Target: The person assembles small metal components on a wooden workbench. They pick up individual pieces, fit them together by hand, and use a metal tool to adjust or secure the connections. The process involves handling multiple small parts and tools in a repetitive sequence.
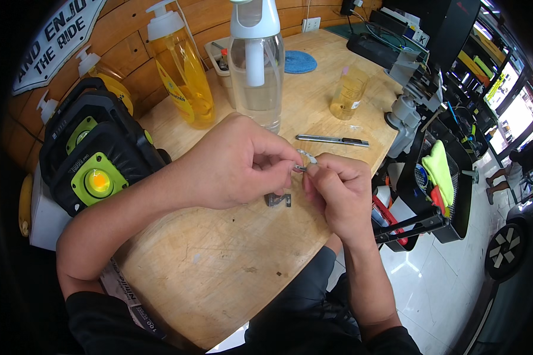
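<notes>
Work looks unfinished: the left hand (240, 163) and right hand (342, 188), fingers (278, 176) pinched nearly closed, hold a small silver metal piece (300, 168), its detail unclear; a grey angular metal bracket (277, 200) lies unheld on the pale wooden surface (219, 251).
</notes>
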{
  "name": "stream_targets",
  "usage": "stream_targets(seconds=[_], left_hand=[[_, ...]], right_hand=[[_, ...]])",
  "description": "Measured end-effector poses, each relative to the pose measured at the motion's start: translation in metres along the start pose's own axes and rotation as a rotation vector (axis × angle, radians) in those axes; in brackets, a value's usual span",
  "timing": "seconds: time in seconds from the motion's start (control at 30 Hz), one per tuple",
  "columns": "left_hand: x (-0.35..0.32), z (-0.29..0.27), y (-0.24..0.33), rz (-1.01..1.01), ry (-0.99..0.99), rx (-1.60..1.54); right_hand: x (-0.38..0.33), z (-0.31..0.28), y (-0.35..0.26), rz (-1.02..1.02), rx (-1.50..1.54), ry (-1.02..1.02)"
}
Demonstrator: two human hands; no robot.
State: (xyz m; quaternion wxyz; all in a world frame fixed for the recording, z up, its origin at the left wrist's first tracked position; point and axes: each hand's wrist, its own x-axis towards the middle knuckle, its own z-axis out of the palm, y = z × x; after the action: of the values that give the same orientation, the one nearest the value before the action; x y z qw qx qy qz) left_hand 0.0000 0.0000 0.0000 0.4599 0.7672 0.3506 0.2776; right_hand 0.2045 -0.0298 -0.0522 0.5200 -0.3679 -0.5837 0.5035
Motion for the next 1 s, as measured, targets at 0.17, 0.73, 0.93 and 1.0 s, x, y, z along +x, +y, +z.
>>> stream_targets(seconds=[0.17, 0.73, 0.93, 1.0], left_hand=[[0.001, 0.001, 0.002, -0.047, -0.025, 0.033], [-0.001, -0.011, 0.014, 0.356, 0.103, 0.715], [-0.005, -0.004, 0.008, 0.464, 0.123, 0.883], [-0.005, -0.003, 0.008, 0.5, 0.135, 0.93]], right_hand=[[0.001, -0.001, 0.0, -0.008, 0.001, 0.001], [0.004, -0.004, 0.001, 0.079, 0.16, 0.016], [0.003, -0.002, 0.003, 0.073, 0.137, 0.008], [0.003, -0.002, 0.002, 0.08, 0.12, 0.01]])
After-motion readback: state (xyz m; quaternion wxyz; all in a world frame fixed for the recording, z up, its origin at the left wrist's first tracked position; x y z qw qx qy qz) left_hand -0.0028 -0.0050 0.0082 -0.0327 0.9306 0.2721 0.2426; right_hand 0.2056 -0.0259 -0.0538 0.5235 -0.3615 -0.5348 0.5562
